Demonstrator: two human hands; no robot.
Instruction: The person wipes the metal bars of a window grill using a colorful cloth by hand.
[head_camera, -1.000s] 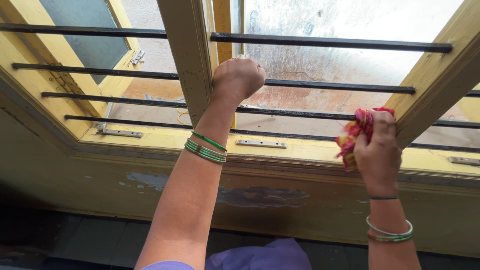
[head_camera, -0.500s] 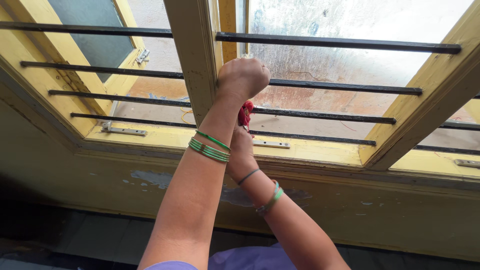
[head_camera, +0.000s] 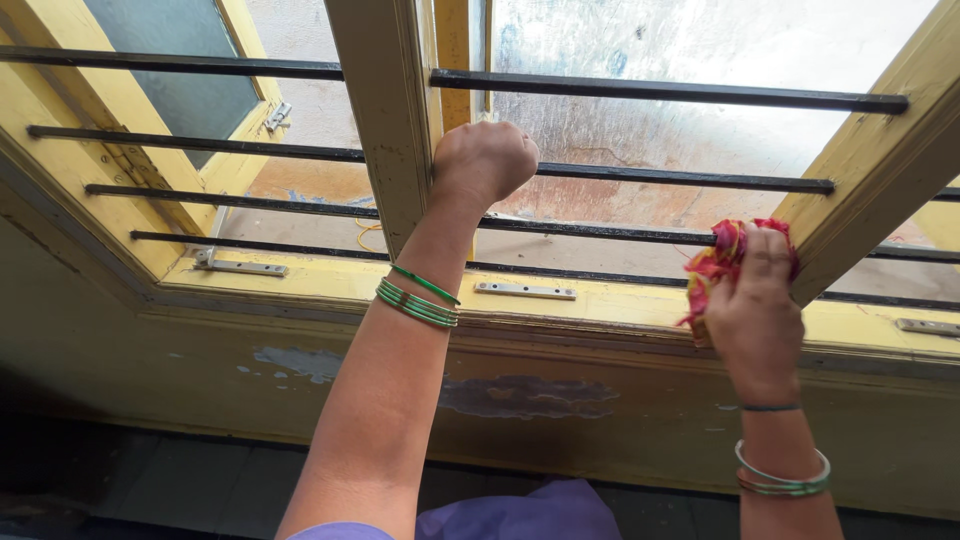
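Note:
My left hand (head_camera: 483, 163) is closed around a black horizontal window bar (head_camera: 680, 181), right beside the yellow centre post (head_camera: 385, 120). Green bangles ring that wrist. My right hand (head_camera: 752, 310) grips a crumpled red and yellow cloth (head_camera: 718, 262) and presses it against another black bar (head_camera: 600, 230) at its right end, close to the slanted yellow frame post (head_camera: 860, 190). The cloth is partly hidden under my fingers.
Several black bars cross the window above a yellow sill (head_camera: 600, 300) with metal hinge plates (head_camera: 525, 291). An open shutter (head_camera: 170, 90) stands at the left. Below the sill is a wall with peeling paint (head_camera: 520, 395).
My right hand with the cloth has slid right along the bar, from behind my left wrist to the right frame post. The left hand has kept its grip.

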